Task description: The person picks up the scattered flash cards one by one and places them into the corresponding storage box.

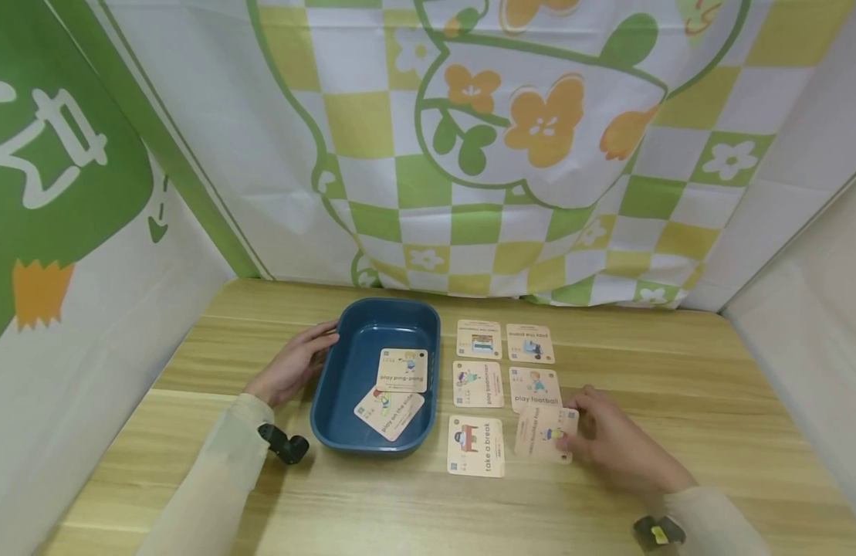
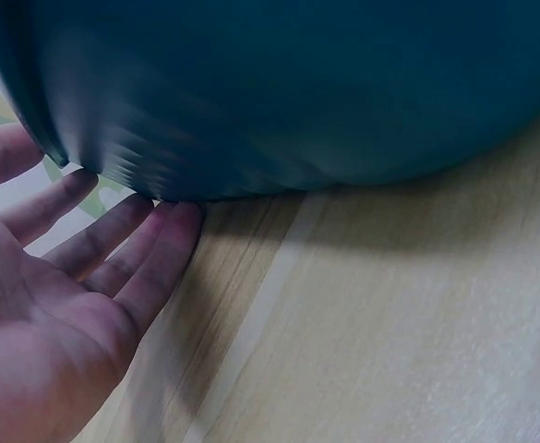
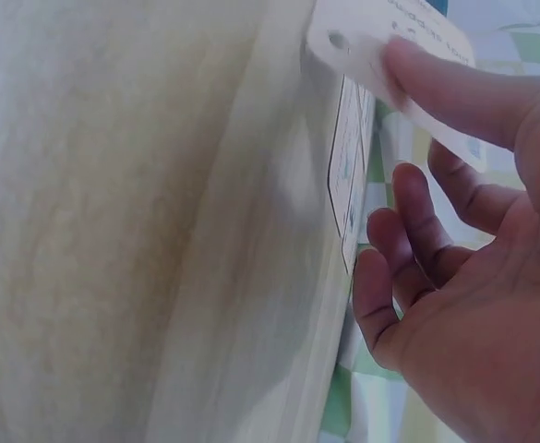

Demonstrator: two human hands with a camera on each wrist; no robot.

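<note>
A dark blue tray [image 1: 323, 390] stands on the wooden table with two picture cards in it, "play ping-pong" [image 1: 402, 369] and another card [image 1: 389, 414] partly under it. My left hand [image 1: 296, 367] lies with straight fingers [image 2: 150, 249] against the tray's outer left wall [image 2: 297, 92]. To the right, several cards lie in two columns, among them "take a break" [image 1: 475, 445] and "play football" [image 1: 535, 388]. My right hand [image 1: 608, 444] pinches the front right card [image 1: 539, 434] by its right edge. In the right wrist view one finger [image 3: 445, 88] presses on top of this card [image 3: 366, 37], tilted off the table.
A green, yellow and white checked cloth [image 1: 469, 154] hangs behind the table. White panels [image 1: 803, 324] close in the left and right sides. Bare wood [image 1: 712, 371] lies right of the cards and along the front edge.
</note>
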